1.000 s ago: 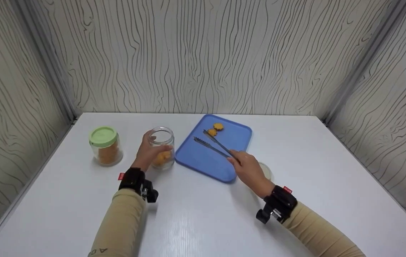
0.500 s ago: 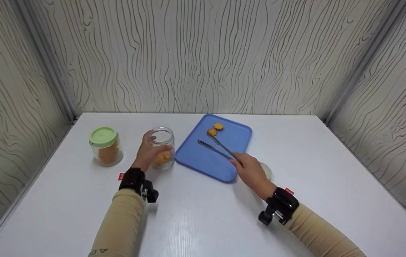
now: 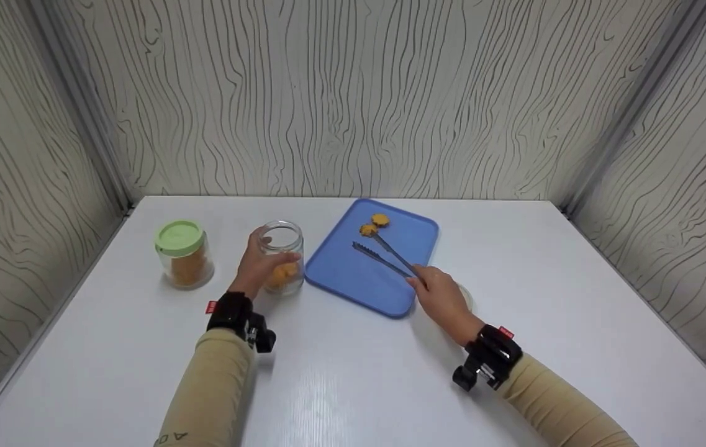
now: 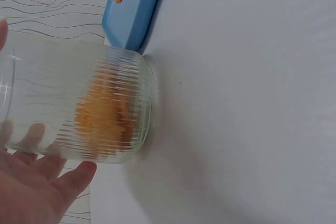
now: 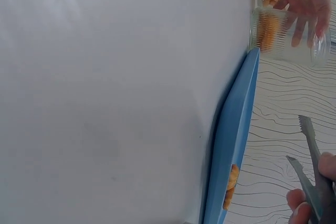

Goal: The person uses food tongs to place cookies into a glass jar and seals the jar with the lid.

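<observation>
My left hand (image 3: pixel 259 264) holds an open glass jar (image 3: pixel 283 239) that stands left of a blue tray (image 3: pixel 346 282). Orange-yellow cookies (image 4: pixel 105 116) lie in the bottom of this jar. Over the tray, my right hand (image 3: pixel 446 301) grips metal tongs (image 3: pixel 393 251), their toothed arms spread apart with nothing between them. Two flower-shaped cookies lie near the tray's far side, a farther cookie (image 3: pixel 380 220) and a nearer cookie (image 3: pixel 367 230). One tong tip overlaps the nearer one in the head view; the right wrist view shows the tongs (image 5: pixel 312 153) raised above the tray.
A second glass jar (image 3: pixel 186 264) with a green lid (image 3: pixel 180 238) and orange contents stands at the left. Partly hidden behind my right hand is a pale round lid (image 3: pixel 467 297) on the white table (image 3: pixel 353 379). Patterned panels (image 3: pixel 340 99) rise behind and at both sides.
My right hand has shifted slightly right and toward me, drawing the tongs back along the tray with their tips still apart. The left hand, jar and cookies stay where they were.
</observation>
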### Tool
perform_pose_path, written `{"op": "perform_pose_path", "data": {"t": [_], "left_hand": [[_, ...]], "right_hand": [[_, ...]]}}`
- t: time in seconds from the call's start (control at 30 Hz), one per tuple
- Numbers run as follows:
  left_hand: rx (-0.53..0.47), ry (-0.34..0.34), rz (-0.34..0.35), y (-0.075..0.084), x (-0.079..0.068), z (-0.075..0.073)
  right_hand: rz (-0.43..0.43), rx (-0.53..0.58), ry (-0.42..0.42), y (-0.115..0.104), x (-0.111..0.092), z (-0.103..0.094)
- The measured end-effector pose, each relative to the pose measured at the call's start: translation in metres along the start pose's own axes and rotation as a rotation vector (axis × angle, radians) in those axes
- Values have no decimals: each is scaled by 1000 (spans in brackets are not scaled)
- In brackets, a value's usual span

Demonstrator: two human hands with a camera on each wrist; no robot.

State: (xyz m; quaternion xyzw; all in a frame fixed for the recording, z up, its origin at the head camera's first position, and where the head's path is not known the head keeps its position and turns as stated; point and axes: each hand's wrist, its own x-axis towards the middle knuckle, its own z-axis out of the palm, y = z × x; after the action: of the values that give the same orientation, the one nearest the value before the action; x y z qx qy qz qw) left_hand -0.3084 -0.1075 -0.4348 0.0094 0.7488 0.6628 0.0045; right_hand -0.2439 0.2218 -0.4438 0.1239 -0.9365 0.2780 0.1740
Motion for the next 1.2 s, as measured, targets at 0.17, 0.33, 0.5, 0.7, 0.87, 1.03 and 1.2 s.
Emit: {"op": "perform_pose_path", "data": {"t": [0.17,0.33,0.5,0.7,0.87,1.03,1.2], "left_hand": [[-6,4,2,-1,1,1],[-4,6,-1,1,0,1],[9,3,-9,1,0,1],[34,-5,-21,1,0,-1],[41,-5,-34,3,-2,-1],[26,-7,-29,3,-3,-1],[26,-6,-22,3,-4,0]], "right_hand": [[15,-20,-4,2,2,0],[23,-22,-5,4,5,0],[33,-24,-1,6,8,1],[27,-18,17,10,11,1],[53,-10,-5,12,17,0],[78,13,-40,13,21,-1],[95,25,-54,15,24,-2]]}}
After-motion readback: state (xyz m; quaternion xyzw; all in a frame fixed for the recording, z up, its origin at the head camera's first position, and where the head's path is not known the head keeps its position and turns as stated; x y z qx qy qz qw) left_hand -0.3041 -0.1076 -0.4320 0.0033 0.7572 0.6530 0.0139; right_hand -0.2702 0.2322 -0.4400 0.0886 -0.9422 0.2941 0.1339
